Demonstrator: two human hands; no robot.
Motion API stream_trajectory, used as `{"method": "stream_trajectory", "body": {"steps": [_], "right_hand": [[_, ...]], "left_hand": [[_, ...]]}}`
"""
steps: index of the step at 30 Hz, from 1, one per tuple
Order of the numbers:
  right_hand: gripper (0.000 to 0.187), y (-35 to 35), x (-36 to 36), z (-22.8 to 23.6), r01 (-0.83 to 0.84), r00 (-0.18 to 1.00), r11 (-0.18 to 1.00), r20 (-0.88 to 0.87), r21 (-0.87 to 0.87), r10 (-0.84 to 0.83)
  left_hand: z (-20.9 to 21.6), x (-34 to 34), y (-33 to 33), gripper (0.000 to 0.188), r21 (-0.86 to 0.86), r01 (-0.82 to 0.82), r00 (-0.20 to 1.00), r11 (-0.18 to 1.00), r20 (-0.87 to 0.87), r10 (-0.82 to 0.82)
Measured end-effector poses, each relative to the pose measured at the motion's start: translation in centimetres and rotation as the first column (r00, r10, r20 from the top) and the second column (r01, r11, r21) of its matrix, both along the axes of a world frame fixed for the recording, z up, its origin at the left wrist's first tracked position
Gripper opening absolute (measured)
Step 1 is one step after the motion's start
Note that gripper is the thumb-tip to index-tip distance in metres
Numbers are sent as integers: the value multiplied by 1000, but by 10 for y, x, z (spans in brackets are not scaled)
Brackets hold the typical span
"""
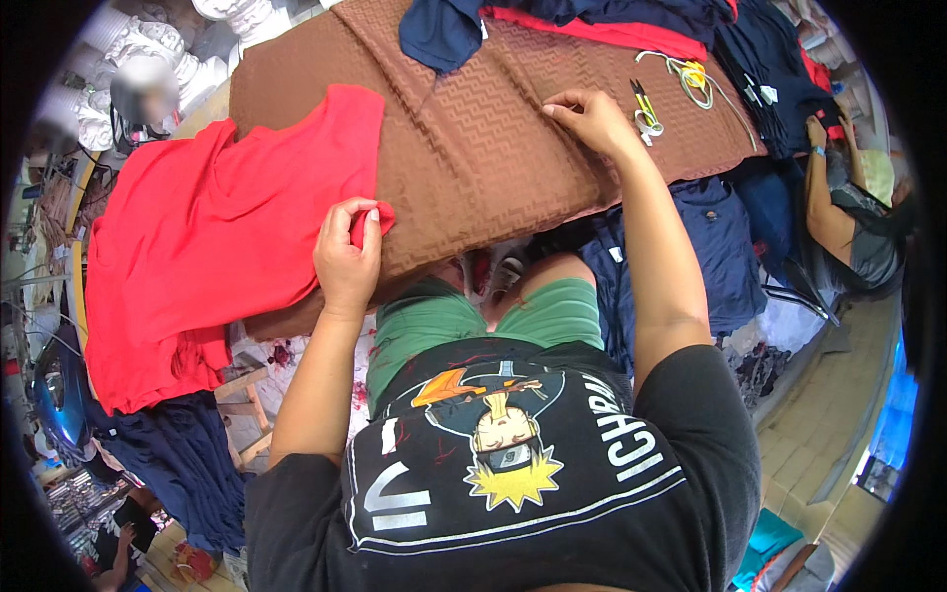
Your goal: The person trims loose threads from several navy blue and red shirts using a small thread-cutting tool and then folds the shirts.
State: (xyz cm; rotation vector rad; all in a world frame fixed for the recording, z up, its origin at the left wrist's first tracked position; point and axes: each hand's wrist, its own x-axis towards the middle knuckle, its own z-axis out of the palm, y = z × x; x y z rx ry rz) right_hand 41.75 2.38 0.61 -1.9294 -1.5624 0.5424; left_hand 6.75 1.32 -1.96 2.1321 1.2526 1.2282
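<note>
A red garment (227, 237), likely a shirt, lies spread over the left part of a table covered in brown patterned cloth (473, 178) and hangs off its left side. My left hand (347, 255) is closed on the garment's near right corner, with a bit of red cloth bunched between thumb and fingers. Over the brown cloth to the right, my right hand (595, 120) is raised with thumb and forefinger pinched together. Whatever they pinch, if anything, is too small to make out. Just right of that hand lie small yellow-bladed thread snips (644, 113).
A pale cord with a yellow piece (696, 77) lies beyond the snips. Navy and red garments (612, 18) are piled along the far edge. More navy clothes hang at my right (681, 261) and lower left (182, 464). At the far right another person (838, 202) handles dark cloth.
</note>
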Motion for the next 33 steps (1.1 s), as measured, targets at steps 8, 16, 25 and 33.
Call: {"method": "stream_trajectory", "body": {"steps": [8,16,25,33], "right_hand": [[24,15,2,-23,103,992,993,68,60,-107],[23,83,64,-36,356,929,931,-138,86,-343],[23,96,60,-45,379,910,923,159,60,-384],[30,9,48,52,-457,642,848,-560,270,524]], "left_hand": [[3,1,-1,7,-5,15,998,1000,-61,-15],[1,2,2,10,48,21,1000,999,-15,-21],[4,0,0,11,64,18,1000,998,-16,-17],[1,-3,-2,8,27,24,1000,999,-15,-24]]}}
